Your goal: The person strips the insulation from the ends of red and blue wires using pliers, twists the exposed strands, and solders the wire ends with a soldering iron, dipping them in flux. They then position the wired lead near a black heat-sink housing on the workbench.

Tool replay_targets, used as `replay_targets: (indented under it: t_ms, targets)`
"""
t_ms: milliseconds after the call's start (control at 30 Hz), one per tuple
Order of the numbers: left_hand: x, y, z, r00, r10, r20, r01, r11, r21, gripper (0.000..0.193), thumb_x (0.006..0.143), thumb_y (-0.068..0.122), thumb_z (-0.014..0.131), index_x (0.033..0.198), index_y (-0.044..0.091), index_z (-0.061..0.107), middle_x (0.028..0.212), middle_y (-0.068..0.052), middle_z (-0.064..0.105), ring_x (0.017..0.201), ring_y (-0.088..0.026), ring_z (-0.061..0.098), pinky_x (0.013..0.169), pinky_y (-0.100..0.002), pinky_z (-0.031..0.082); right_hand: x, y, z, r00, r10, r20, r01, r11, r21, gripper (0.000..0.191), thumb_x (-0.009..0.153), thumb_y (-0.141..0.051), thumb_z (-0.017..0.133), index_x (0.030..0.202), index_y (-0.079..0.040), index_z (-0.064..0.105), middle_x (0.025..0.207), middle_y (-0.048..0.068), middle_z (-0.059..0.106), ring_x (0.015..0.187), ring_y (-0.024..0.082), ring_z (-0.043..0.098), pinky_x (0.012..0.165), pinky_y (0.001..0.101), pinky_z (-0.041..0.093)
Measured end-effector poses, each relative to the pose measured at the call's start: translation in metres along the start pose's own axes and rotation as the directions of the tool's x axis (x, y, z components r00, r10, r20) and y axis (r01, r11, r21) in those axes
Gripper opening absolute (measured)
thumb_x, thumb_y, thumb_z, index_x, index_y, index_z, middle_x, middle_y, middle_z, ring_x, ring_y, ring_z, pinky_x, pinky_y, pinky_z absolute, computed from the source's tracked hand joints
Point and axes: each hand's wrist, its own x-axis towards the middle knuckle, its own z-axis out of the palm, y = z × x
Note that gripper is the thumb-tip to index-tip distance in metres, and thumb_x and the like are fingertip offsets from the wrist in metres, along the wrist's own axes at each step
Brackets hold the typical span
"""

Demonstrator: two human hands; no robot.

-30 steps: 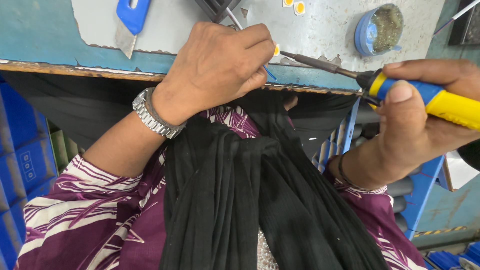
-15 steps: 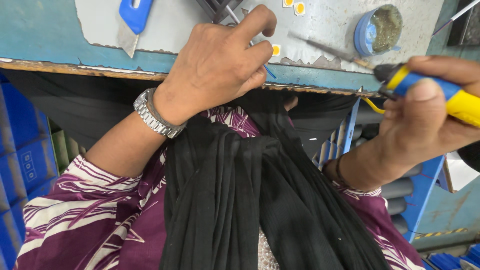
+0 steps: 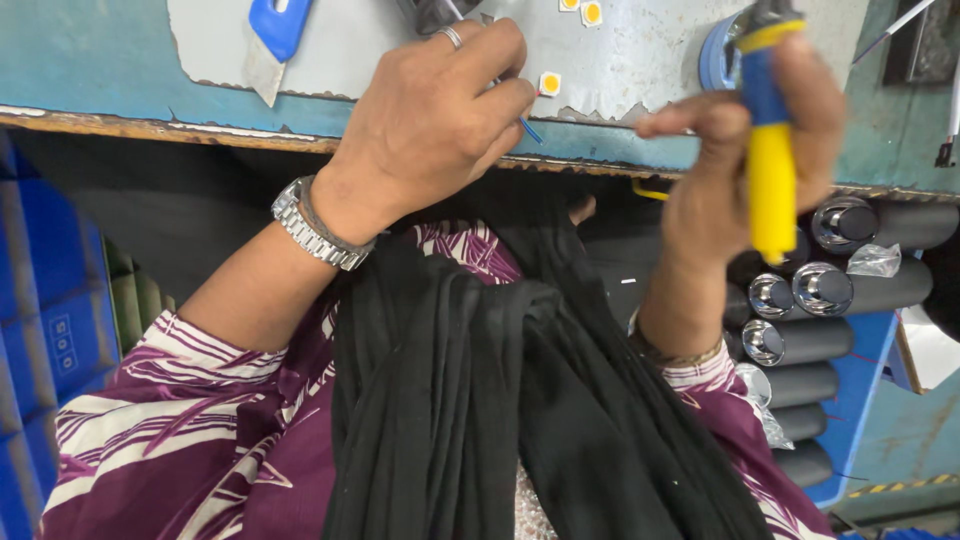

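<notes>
My left hand (image 3: pixel 435 115) rests on the blue bench edge, with a ring and a metal watch on the wrist. Its fingers pinch thin blue and red wires beside a small square yellow chip (image 3: pixel 549 83). My right hand (image 3: pixel 745 150) is closed around a soldering iron with a yellow and blue handle (image 3: pixel 768 150), held upright with its tip raised toward a round blue tin (image 3: pixel 718 52). Two more yellow chips (image 3: pixel 581 9) lie at the top edge.
A blue-handled scraper (image 3: pixel 270 40) lies on the grey mat (image 3: pixel 620 60) at the back left. Several black tubes with shiny caps (image 3: pixel 830 290) are stacked in a blue bin at the right. Blue crates (image 3: pixel 40 330) stand at the left. A black scarf hangs down my front.
My right hand has swung the soldering iron from lying sideways near my left fingers to upright, tip toward the blue tin. My left hand has stayed put, still pinching the wires.
</notes>
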Motion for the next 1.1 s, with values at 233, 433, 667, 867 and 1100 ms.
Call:
replay_targets:
  t_ms: [233,433,667,867,1100]
  targets:
    - [-0.002,-0.001,0.001,1.0,-0.006,-0.002,0.006,0.995,-0.096,0.012,0.092,0.004,0.073,0.1,0.004,0.063,0.104,-0.007,0.053,0.094,-0.025,0.061,0.081,-0.039,0.052,0.014,0.01,0.036,0.932,-0.021,0.362,0.059,0.994,-0.095,0.028,0.122,0.006,0.05,0.144,-0.008,0.038,0.142,0.019,0.059,0.113,0.031,0.074,0.103,0.0343,0.06]
    - [0.001,-0.001,-0.001,1.0,0.005,-0.017,-0.007,0.99,-0.138,0.012,0.095,0.007,0.074,0.102,0.005,0.064,0.102,-0.008,0.053,0.098,-0.027,0.062,0.081,-0.041,0.052,0.02,0.013,0.04,0.887,-0.036,0.459,0.132,0.975,-0.177,0.039,0.116,0.018,0.045,0.143,-0.009,0.04,0.15,0.016,0.057,0.12,0.027,0.076,0.105,0.0317,0.062]
    - [0.003,0.0,0.0,0.998,-0.03,-0.049,0.024,0.993,-0.115,0.01,0.098,0.007,0.074,0.105,0.005,0.067,0.104,-0.007,0.054,0.094,-0.027,0.063,0.077,-0.041,0.051,0.01,0.01,0.029,0.902,-0.026,0.431,0.147,0.957,-0.249,0.051,0.107,0.022,0.048,0.145,-0.01,0.038,0.151,0.02,0.056,0.115,0.025,0.078,0.101,0.0314,0.063]
    - [0.002,-0.003,0.006,0.995,-0.083,-0.049,0.077,0.991,-0.113,0.009,0.096,0.006,0.073,0.1,0.004,0.065,0.1,-0.009,0.054,0.094,-0.029,0.063,0.079,-0.042,0.052,-0.001,0.008,0.028,0.904,-0.031,0.427,0.151,0.957,-0.249,0.055,0.105,0.022,0.058,0.143,-0.012,0.035,0.152,0.023,0.052,0.113,0.024,0.077,0.101,0.0311,0.061]
    - [0.002,-0.006,0.012,0.986,-0.156,-0.062,0.145,0.977,-0.158,0.011,0.098,0.006,0.075,0.102,0.003,0.065,0.098,-0.012,0.056,0.087,-0.032,0.065,0.075,-0.044,0.051,0.0,0.011,0.036,0.883,-0.101,0.458,0.231,0.943,-0.238,0.068,0.101,0.018,0.074,0.143,-0.014,0.033,0.153,0.024,0.052,0.126,0.029,0.071,0.109,0.0347,0.055]
